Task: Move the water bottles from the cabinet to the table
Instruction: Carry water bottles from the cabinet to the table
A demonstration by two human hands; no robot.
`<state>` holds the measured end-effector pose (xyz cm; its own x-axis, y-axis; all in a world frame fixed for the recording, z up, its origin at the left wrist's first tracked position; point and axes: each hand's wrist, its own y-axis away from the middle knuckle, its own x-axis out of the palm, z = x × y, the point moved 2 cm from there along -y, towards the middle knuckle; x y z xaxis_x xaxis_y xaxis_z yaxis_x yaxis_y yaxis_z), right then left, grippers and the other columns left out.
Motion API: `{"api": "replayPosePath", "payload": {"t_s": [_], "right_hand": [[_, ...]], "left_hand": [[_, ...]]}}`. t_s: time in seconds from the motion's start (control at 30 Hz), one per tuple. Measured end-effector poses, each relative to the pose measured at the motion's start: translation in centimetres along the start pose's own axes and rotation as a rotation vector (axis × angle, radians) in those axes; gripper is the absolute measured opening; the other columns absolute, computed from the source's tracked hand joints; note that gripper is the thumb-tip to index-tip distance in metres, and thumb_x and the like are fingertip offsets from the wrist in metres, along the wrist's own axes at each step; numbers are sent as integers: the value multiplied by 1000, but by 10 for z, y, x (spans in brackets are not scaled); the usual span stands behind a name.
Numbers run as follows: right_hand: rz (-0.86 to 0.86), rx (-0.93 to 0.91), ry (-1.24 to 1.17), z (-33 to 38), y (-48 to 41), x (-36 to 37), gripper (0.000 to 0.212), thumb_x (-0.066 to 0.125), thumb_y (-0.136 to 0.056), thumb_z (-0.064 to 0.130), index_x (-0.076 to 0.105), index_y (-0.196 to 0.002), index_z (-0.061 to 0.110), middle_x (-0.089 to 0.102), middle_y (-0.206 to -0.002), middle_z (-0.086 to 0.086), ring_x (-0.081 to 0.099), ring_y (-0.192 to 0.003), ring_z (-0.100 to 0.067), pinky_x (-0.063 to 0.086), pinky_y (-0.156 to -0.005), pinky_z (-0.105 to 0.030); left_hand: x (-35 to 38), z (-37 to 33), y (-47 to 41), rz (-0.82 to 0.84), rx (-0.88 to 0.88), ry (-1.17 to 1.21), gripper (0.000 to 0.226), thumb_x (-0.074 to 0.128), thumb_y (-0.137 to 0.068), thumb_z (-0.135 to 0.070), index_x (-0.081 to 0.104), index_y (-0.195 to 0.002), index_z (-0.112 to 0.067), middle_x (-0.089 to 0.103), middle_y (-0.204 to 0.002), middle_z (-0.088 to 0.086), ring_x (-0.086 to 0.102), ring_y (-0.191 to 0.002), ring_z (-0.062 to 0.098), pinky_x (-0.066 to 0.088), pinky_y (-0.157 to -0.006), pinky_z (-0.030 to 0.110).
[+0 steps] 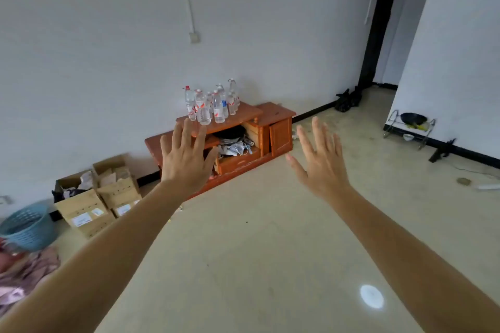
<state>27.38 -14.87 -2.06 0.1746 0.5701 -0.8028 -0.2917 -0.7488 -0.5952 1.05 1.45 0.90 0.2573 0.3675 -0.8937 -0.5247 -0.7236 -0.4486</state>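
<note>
Both arms stretch out in front of the person at about the same height. The left hand [186,159] has its fingers straight and fanned apart, its back to the camera, and it holds nothing. The right hand [322,162] is spread the same way and is also bare of any load. The two hands are well apart from each other, with only air between them. Across the glossy beige floor [257,238] a low orange-brown wooden cabinet [280,132] stands against the white wall [108,48]. Its middle compartment is open and stuffed with papers, cables and a dark round object. Its small right-hand door hangs slightly ajar. On its raised top shelf the clear plastic water bottles [211,103] stand upright in a tight cluster, most with red-and-white labels and one with blue. From here the left hand covers the cabinet's left end, its fingertips just below the nearest bottles, yet it touches neither. The right hand hangs off to the right of the cabinet. Left of the cabinet sit open brown cardboard boxes [100,197]. A pale blue plastic basket [27,226] and a heap of pink cloth [24,273] lie nearer. By the right-hand wall a wire metal rack [408,127] carries a black pan [412,117], and black bags [347,98] slump near the dark doorway [378,30].
</note>
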Motion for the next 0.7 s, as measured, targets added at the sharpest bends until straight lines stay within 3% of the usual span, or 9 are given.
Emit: {"api": "replayPosePath", "payload": {"t_s": [0.13, 0.23, 0.4, 0.57, 0.7], "right_hand": [[4, -3, -71, -7, -82, 46, 76, 29, -102, 63, 24, -161, 15, 11, -167, -22, 18, -152, -43, 18, -122, -59], [28, -69, -88, 3, -122, 99, 76, 29, -103, 63, 16, -163, 18, 3, -169, -19, 12, -154, -40, 13, -123, -56], [110, -142, -123, 23, -186, 206, 74, 34, -104, 60, 13, -163, 20, -4, -169, -17, 8, -156, -39, 9, -125, -56], [219, -215, -89, 26, -299, 306, 73, 32, -105, 60, 11, -164, 23, -6, -170, -14, 9, -156, -38, 14, -125, -56], [241, -139, -107, 16, -391, 363, 73, 30, -104, 62, 10, -163, 23, -2, -170, -15, 14, -155, -38, 15, -124, -54]], "left_hand": [[31, 13, -57, -23, -35, 0, 74, 5, -97, -66, 18, -157, -26, 8, -168, 14, 5, -155, 35, 10, -121, 62], [72, 27, -90, -25, -52, 7, 72, 12, -99, -63, 20, -158, -23, 8, -168, 13, 5, -155, 33, 10, -122, 62], [159, 58, -166, 6, -61, 37, 75, 4, -99, -67, 12, -161, -25, 0, -169, 10, -2, -156, 30, 4, -123, 61], [232, 109, -297, 38, -99, 84, 76, 10, -99, -67, 7, -161, -25, -6, -169, 10, -6, -156, 30, 3, -123, 59], [272, 137, -405, 40, -107, 116, 74, 12, -100, -67, 6, -161, -26, -4, -170, 8, -5, -156, 30, 7, -123, 60]]}}
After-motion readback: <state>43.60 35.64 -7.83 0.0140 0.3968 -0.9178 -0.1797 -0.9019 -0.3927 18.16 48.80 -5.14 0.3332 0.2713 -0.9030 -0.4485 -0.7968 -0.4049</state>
